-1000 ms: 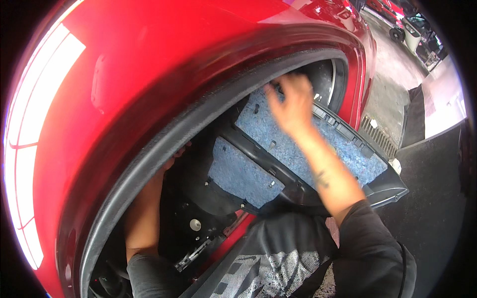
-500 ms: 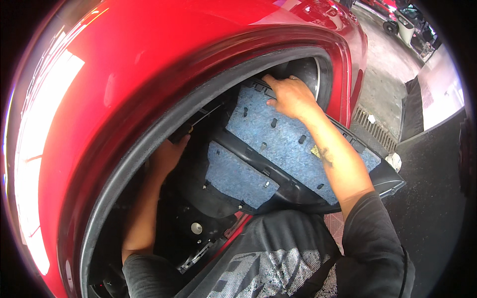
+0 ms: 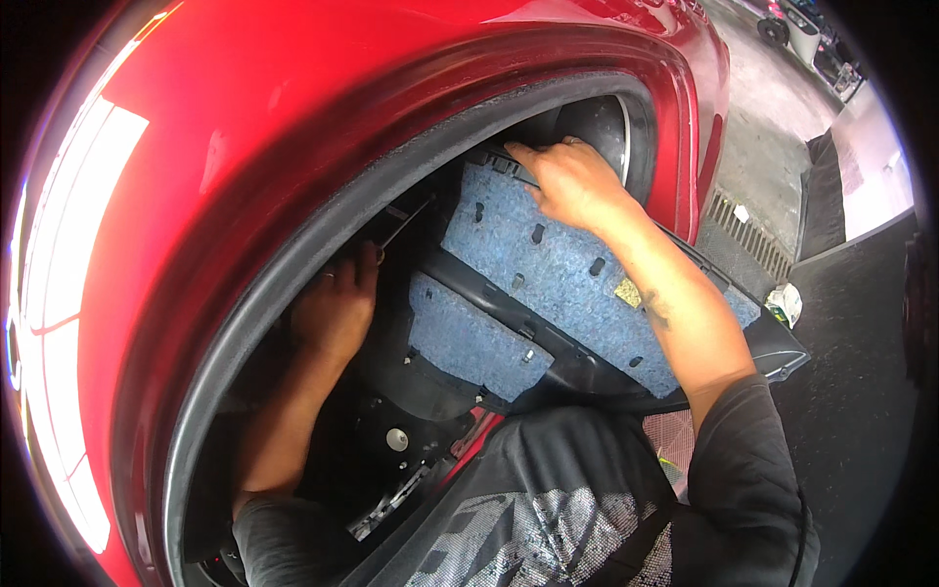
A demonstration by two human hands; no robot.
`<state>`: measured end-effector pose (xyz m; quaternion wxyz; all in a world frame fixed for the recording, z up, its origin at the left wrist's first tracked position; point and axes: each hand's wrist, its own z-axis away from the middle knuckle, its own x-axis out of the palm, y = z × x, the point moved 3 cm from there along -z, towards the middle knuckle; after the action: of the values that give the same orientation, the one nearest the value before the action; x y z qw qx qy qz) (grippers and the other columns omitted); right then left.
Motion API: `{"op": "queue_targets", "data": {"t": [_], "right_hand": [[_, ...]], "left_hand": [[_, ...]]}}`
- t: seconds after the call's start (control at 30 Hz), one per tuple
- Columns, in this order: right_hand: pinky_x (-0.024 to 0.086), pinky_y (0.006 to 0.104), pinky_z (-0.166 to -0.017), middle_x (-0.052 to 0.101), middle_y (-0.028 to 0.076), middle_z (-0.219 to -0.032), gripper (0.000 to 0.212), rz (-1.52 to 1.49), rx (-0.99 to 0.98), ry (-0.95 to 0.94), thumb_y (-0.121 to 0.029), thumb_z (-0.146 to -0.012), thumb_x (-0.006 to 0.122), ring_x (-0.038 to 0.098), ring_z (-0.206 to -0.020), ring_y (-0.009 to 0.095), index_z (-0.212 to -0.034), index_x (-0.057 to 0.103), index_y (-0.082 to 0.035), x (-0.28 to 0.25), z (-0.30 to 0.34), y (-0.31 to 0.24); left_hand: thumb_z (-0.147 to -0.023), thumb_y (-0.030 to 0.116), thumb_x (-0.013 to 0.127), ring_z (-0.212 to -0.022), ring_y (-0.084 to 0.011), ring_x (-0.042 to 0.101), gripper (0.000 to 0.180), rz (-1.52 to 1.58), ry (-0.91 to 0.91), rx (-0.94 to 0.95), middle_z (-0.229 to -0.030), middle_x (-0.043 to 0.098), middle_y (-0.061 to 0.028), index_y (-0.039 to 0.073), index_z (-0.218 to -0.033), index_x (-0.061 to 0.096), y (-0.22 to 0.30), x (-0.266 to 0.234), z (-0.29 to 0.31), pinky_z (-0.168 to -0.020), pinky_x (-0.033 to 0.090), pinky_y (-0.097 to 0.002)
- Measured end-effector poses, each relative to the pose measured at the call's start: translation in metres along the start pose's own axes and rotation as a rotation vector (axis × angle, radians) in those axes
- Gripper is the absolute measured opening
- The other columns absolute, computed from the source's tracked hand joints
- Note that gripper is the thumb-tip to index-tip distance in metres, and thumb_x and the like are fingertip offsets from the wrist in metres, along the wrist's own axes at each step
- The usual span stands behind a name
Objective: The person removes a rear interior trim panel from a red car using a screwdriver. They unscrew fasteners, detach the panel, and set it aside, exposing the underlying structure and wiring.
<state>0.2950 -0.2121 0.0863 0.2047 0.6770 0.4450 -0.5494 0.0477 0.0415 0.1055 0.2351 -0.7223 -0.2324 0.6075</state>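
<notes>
My right hand [image 3: 577,183] is closed over the upper edge of a black door trim panel [image 3: 489,305], thumb on the near side. The panel's back faces me, with blue felt padding [image 3: 567,284] and several clips, and it lies tilted across the door opening. My left hand [image 3: 337,301] reaches into the dark gap left of the panel. Its fingers are curled round a screwdriver [image 3: 407,225], whose thin metal shaft points up and right toward the panel's far corner. Shadow hides the handle and where the tip ends.
A red car body [image 3: 323,88] with a black rubber door seal [image 3: 293,249] curves round the opening. A white round cap [image 3: 396,439] shows low inside. At right are a floor grate [image 3: 748,235], a crumpled white wrapper [image 3: 784,303] and a dark panel [image 3: 851,333].
My left hand has turned, and more of the screwdriver's shaft now shows. The right hand keeps its hold on the panel edge. The whole view has shifted slightly.
</notes>
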Motion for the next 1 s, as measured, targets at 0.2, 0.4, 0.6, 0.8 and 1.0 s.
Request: {"op": "queue_targets", "data": {"t": [0.2,0.4,0.6,0.8,1.0], "right_hand": [[0.054,0.0499,-0.101,0.076,0.024,-0.102,0.061,-0.056,0.027,0.045,-0.012,-0.086,0.078,0.072,-0.102,0.042,-0.145,0.063,-0.008,0.002,0.002,0.003],[0.054,0.0493,-0.103,0.077,0.023,-0.099,0.063,-0.062,0.045,0.012,-0.011,-0.085,0.079,0.073,-0.103,0.041,-0.146,0.063,-0.009,-0.001,0.001,0.002],[0.053,0.0496,-0.104,0.076,0.024,-0.096,0.066,-0.048,0.041,-0.015,-0.010,-0.085,0.078,0.073,-0.101,0.040,-0.149,0.061,-0.009,-0.001,0.000,0.001],[0.053,0.0490,-0.106,0.076,0.024,-0.098,0.064,-0.091,0.058,0.017,-0.010,-0.086,0.078,0.073,-0.104,0.039,-0.148,0.063,-0.010,-0.002,0.002,0.001],[0.053,0.0491,-0.104,0.076,0.024,-0.099,0.063,-0.085,0.079,-0.008,-0.008,-0.085,0.076,0.073,-0.104,0.040,-0.147,0.064,-0.010,-0.008,0.006,0.001]], "left_hand": [[-0.099,0.030,0.073,-0.079,-0.0230,0.069,0.051,0.476,0.161,-0.153,-0.097,0.072,-0.0098,0.012,-0.146,0.063,-0.024,0.011,-0.019,-0.058,0.056,-0.0358],[-0.103,0.028,0.069,-0.065,-0.0144,0.060,0.045,1.448,-0.635,-0.714,-0.091,0.068,-0.0069,0.010,-0.144,0.064,-0.044,0.022,-0.024,-0.048,0.046,-0.0295],[-0.100,0.019,0.070,-0.071,-0.0242,0.068,0.046,0.120,0.055,0.069,-0.092,0.069,-0.0112,0.011,-0.145,0.064,-0.018,0.020,-0.016,-0.057,0.056,-0.0392],[-0.097,0.022,0.074,-0.078,-0.0270,0.071,0.055,0.387,0.163,-0.005,-0.101,0.073,-0.0146,0.014,-0.149,0.061,-0.032,0.018,-0.015,-0.064,0.059,-0.0440],[-0.100,0.022,0.071,-0.080,-0.0247,0.072,0.053,1.138,-0.442,-0.545,-0.103,0.074,-0.0154,0.013,-0.150,0.058,-0.043,0.022,-0.032,-0.064,0.058,-0.0361]]}}
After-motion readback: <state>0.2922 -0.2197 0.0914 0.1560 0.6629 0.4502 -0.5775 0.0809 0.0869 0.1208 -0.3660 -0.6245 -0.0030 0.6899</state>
